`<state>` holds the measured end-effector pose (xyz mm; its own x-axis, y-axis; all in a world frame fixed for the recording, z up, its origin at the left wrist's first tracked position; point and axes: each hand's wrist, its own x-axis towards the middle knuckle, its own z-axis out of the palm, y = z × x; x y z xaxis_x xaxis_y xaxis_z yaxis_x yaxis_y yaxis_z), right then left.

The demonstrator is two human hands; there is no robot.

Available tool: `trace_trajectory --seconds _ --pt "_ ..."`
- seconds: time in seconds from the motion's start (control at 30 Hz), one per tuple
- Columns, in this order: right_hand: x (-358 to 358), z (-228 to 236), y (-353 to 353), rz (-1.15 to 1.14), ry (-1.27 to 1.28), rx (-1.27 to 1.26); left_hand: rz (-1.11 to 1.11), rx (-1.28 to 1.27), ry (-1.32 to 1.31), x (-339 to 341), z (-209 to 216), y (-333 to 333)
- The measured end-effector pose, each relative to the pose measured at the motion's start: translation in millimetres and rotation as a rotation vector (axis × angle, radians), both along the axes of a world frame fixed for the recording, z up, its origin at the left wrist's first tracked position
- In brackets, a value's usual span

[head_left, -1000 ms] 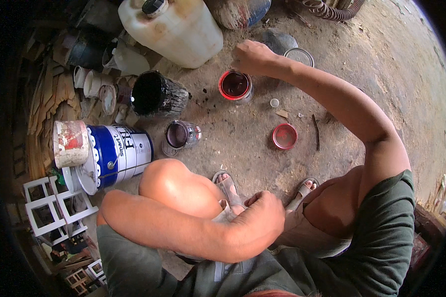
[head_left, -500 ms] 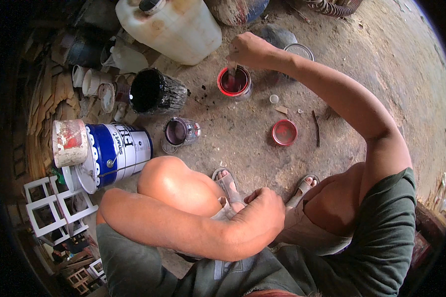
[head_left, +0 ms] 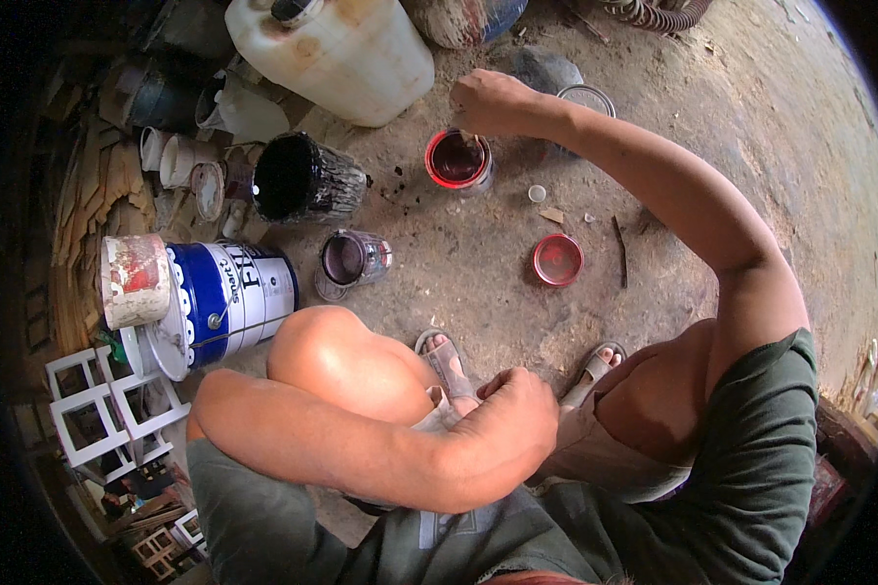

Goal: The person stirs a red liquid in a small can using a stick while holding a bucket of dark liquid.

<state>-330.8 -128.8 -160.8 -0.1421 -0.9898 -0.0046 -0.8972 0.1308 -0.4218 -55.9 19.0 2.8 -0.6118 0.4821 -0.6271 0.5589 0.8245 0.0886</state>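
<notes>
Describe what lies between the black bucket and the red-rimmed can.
Only scattered dark specks on the floor lie between the black bucket and the red-rimmed can, as the head view shows.

On the floor [head_left: 458,292], your right grip [head_left: 493,100] sits at the far side of the paint can [head_left: 480,184], a stirring stick [head_left: 471,138] reaching from it into that can. Behind the paint can, leftward, you have the jerrycan [head_left: 337,63]; directly left, the bucket [head_left: 339,185]. On your side of it, leftward, stand a small can [head_left: 374,260] and, farther left, a pail [head_left: 254,292]. On your side, rightward, lie a small cup [head_left: 537,193], then a round lid [head_left: 558,260], then a thin stick [head_left: 620,252]. Your left grip [head_left: 517,419] is well apart from it, nearer you.
</notes>
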Motion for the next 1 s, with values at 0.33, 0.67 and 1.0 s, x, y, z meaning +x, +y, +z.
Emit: trace_trajectory --seconds 0.33,0.67,1.0 --pt "6.5 1.7 3.7 -0.034 0.055 -0.076 0.012 -0.011 0.01 0.4 3.1 -0.3" --pt "6.1 3.7 4.0 -0.04 -0.056 -0.015 0.012 -0.03 -0.003 0.6 -0.7 1.7" --pt "8.1 2.3 3.3 0.021 -0.044 -0.069 0.014 -0.027 0.034 0.6 6.8 -0.9"
